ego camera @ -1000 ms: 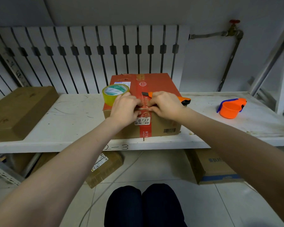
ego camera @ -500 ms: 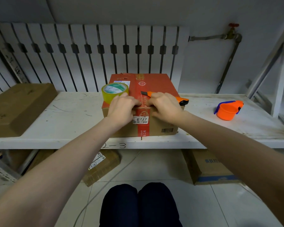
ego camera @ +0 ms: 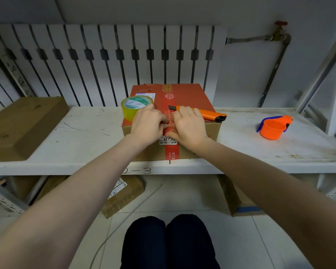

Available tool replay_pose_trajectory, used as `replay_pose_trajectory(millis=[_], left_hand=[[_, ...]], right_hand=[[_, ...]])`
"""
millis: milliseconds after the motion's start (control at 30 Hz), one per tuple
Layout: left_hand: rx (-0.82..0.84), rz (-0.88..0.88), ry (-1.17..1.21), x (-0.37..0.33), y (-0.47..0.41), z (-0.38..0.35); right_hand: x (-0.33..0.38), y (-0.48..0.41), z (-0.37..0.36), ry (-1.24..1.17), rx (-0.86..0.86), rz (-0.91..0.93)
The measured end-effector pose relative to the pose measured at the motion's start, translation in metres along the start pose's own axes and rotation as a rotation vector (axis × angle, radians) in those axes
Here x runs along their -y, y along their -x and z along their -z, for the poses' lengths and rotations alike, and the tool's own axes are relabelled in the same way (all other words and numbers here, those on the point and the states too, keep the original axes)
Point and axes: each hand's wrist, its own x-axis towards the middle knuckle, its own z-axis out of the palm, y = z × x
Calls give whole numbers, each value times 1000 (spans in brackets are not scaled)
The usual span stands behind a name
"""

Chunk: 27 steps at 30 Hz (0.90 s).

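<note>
A cardboard box (ego camera: pixel 190 98) with a red top and a red tape band down its middle stands on the white shelf (ego camera: pixel 85 144). My left hand (ego camera: pixel 146 126) and my right hand (ego camera: pixel 189 129) rest at the box's near top edge, fingers curled. Between them they pinch a short strip of clear tape (ego camera: pixel 170 125) lying across the red band. My right thumb reaches down the front face beside the white label (ego camera: pixel 168 141). A roll of yellowish tape (ego camera: pixel 133 107) sits on the box's left side. An orange utility knife (ego camera: pixel 204 113) lies on top, just behind my right hand.
A flat brown carton (ego camera: pixel 21 125) lies at the shelf's left end. An orange cup with a blue handle (ego camera: pixel 273 127) stands at the right. A slatted white panel (ego camera: pixel 105 61) closes the back. More cartons (ego camera: pixel 124 195) lie under the shelf, and my knees (ego camera: pixel 169 241) are below.
My hands have drawn slightly closer together over the red band, and my right thumb now covers part of the white label. The box, roll and knife have not moved.
</note>
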Motion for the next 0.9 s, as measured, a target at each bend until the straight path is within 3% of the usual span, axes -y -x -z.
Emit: replay_pose_trajectory(millis=[200, 567, 900], left_hand=[[23, -51, -79, -5, 8, 2], [132, -71, -193, -6, 2, -5], [136, -29, -245, -9, -2, -2]], right_hand=[[-12, 5, 3, 111, 79, 122], [-18, 3, -9, 24, 11, 22], [-32, -13, 16, -100, 165, 114]])
